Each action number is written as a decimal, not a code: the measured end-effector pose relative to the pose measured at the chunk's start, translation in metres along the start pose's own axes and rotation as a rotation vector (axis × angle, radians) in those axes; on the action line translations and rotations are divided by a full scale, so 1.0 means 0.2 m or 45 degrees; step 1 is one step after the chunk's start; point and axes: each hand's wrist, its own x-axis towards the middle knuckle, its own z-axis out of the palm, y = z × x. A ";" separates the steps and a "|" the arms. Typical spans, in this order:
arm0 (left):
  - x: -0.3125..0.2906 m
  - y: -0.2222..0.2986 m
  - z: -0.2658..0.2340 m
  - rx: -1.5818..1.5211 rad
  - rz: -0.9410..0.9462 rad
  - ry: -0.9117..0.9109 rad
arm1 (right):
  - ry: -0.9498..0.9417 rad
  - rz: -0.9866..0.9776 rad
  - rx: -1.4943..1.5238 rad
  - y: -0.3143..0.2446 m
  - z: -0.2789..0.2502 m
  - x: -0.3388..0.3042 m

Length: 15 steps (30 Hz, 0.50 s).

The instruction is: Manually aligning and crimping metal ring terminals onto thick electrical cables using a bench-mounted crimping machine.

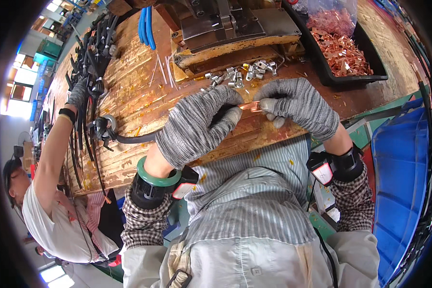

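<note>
Both my hands wear grey knit gloves and meet over the front of the wooden bench. My left hand (pixel 199 122) is closed, its thumb and fingers pinched near one end of a copper-coloured piece (pixel 251 106). Closed on the other end is my right hand (pixel 297 105). Whether the piece is bare wire strands or a thin strip I cannot make out. A black cable (pixel 137 138) runs in under my left hand from a dark clamp-like fitting (pixel 103 128); whether it joins the copper piece is hidden. Just beyond my fingers lie several loose silver cable lugs (pixel 237 77).
A heavy metal press (pixel 225 33) stands at the back of the bench (pixel 134 101). Right of it, a black tray (pixel 345 79) holds small copper pieces (pixel 343 53). Black cables (pixel 89 57) pile up at the left, where a co-worker's gloved hand (pixel 78 93) reaches. A blue bin (pixel 398 177) stands right.
</note>
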 end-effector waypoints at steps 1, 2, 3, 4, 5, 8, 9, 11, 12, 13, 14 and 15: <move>0.00 0.00 0.00 0.000 0.000 0.001 | 0.000 0.000 -0.001 0.01 0.00 0.01; 0.00 0.01 -0.01 0.025 0.004 -0.030 | -0.029 -0.016 0.061 0.03 0.01 0.02; 0.00 0.01 -0.01 0.050 0.008 -0.060 | -0.058 -0.031 0.123 0.03 0.01 0.02; 0.00 0.01 0.00 0.051 0.005 -0.059 | -0.061 -0.032 0.124 0.03 0.01 0.02; 0.00 0.02 0.00 0.033 0.023 -0.017 | -0.073 -0.025 0.141 0.02 0.01 0.02; 0.00 0.02 0.01 0.018 0.031 0.027 | -0.078 0.007 0.176 -0.03 0.02 -0.01; 0.00 0.01 0.01 0.022 0.019 0.028 | -0.072 0.033 0.196 -0.05 0.02 -0.02; 0.01 0.02 0.00 0.001 0.008 0.005 | -0.080 0.017 0.173 -0.05 0.01 -0.03; 0.01 0.02 0.00 -0.019 -0.002 -0.018 | -0.089 0.001 0.151 -0.05 0.01 -0.03; 0.01 0.02 0.00 -0.019 -0.001 -0.017 | -0.089 0.000 0.149 -0.06 0.01 -0.03; 0.01 0.02 -0.01 -0.032 -0.018 -0.037 | -0.088 0.004 0.169 -0.07 0.01 -0.03; 0.01 0.02 -0.01 -0.044 -0.036 -0.056 | -0.087 0.007 0.189 -0.07 0.01 -0.03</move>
